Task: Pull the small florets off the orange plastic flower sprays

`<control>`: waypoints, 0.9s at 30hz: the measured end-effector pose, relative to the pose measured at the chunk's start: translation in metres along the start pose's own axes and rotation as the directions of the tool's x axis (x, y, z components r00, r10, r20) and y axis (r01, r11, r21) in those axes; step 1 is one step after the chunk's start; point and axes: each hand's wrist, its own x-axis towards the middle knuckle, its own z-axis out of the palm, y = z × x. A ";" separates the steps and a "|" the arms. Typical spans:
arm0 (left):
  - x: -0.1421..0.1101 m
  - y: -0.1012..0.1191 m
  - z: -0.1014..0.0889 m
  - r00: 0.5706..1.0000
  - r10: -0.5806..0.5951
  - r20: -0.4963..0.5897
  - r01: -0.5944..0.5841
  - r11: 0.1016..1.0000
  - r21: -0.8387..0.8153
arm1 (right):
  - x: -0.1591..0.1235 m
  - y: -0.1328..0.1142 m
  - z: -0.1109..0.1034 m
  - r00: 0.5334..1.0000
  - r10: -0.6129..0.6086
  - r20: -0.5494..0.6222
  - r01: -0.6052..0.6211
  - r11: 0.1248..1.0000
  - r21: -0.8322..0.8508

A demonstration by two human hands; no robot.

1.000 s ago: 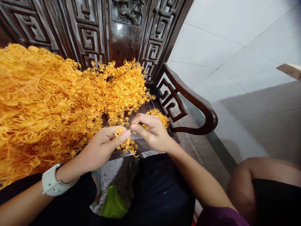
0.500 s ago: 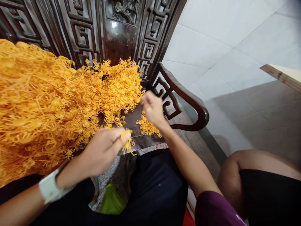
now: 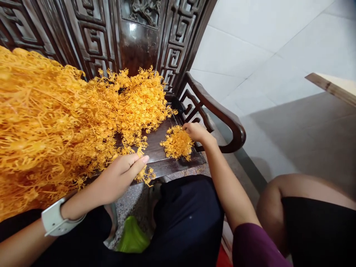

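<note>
My left hand (image 3: pixel 119 178), with a pale watch strap at its wrist, is pinched shut on an orange-yellow plastic flower sprig (image 3: pixel 145 176) that sticks out above and below the thumb. My right hand (image 3: pixel 197 132) is at the right edge of a small pile of orange-yellow plastic flower pieces (image 3: pixel 177 142). Its fingers are curled closed and point down-left; what they hold, if anything, is hidden. A far larger heap of the same artificial flowers (image 3: pixel 63 129) fills the left side, just beyond my left hand.
The flowers lie on a dark wooden bench seat (image 3: pixel 158 142) with a carved backrest (image 3: pixel 139 48) and a curved armrest (image 3: pixel 222 107) at right. Below is a green plastic object (image 3: pixel 132 237). Another person's knee (image 3: pixel 274 200) is at lower right; a wooden board edge (image 3: pixel 328 87) juts in.
My right hand left the sprig in my left hand, swung up over the small pile, then moved right and down to its edge. My left hand kept the sprig, shifting slightly left.
</note>
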 end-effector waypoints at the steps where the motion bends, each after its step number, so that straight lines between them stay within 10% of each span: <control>1: 0.000 0.002 0.000 1.000 -0.003 0.008 0.003 1.000 -0.008 | -0.003 -0.002 -0.003 1.000 0.007 0.008 -0.007 1.000 -0.022; 6: 0.005 0.005 -0.002 0.998 0.019 0.062 -0.016 0.999 -0.046 | -0.025 -0.039 -0.029 0.986 0.060 -0.153 -0.072 0.994 -0.077; 9: 0.008 0.004 -0.006 0.993 0.053 0.103 -0.044 0.996 -0.083 | -0.047 -0.081 -0.042 0.953 -0.166 -0.252 0.219 0.955 0.202; 13: 0.011 0.005 -0.009 0.981 0.119 0.153 -0.089 0.978 -0.186 | -0.076 -0.136 -0.044 0.769 -0.574 -0.280 0.558 0.392 0.731; 16: 0.013 0.009 -0.010 0.976 0.145 0.160 -0.110 0.972 -0.210 | -0.086 -0.159 -0.039 0.714 -0.626 -0.313 0.565 0.251 0.786; 19: 0.016 0.014 -0.012 0.986 0.144 0.088 -0.123 0.969 -0.212 | -0.085 -0.165 -0.035 0.768 -0.537 -0.348 0.520 0.207 0.829; 22: 0.015 0.015 -0.016 0.987 0.158 0.026 -0.150 0.971 -0.183 | -0.081 -0.164 -0.031 0.812 -0.506 -0.291 0.400 0.118 0.909; 27: 0.007 0.013 -0.022 0.958 0.245 0.148 -0.234 0.968 -0.084 | -0.084 -0.172 -0.017 0.756 -0.627 -0.189 0.112 -0.161 0.981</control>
